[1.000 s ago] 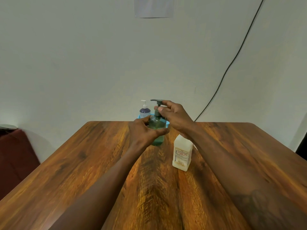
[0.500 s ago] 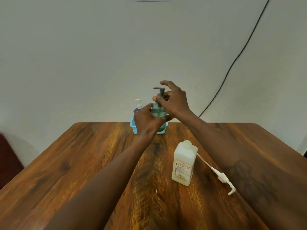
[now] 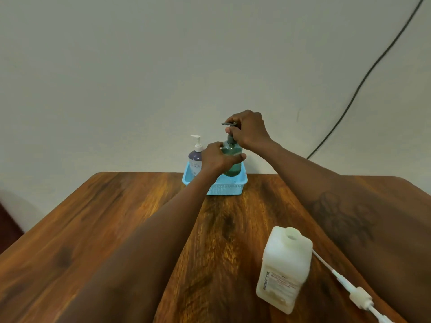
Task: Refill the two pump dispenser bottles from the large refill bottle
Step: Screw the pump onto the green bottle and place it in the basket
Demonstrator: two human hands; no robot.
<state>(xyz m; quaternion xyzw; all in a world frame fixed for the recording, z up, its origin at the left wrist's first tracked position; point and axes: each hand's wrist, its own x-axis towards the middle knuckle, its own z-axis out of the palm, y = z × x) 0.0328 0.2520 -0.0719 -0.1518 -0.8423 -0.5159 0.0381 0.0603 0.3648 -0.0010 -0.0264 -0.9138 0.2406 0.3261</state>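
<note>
A green pump bottle (image 3: 233,159) stands in a light blue basket (image 3: 229,187) at the table's far edge. My left hand (image 3: 215,158) grips the bottle's body. My right hand (image 3: 248,130) holds its dark pump head from above. A purple and white pump bottle (image 3: 195,157) stands in the basket's left side. The large white refill bottle (image 3: 283,269) stands uncapped on the table at near right. Its white pump with a long tube (image 3: 349,287) lies on the table to the right of it.
The wooden table (image 3: 116,229) runs up to a pale wall. A black cable (image 3: 363,78) hangs slantwise on the wall at right. A dark red object (image 3: 7,227) shows at the left edge.
Both hands carried the green pump bottle away from me, from the table's middle into the blue basket. My right hand has closed over the pump head.
</note>
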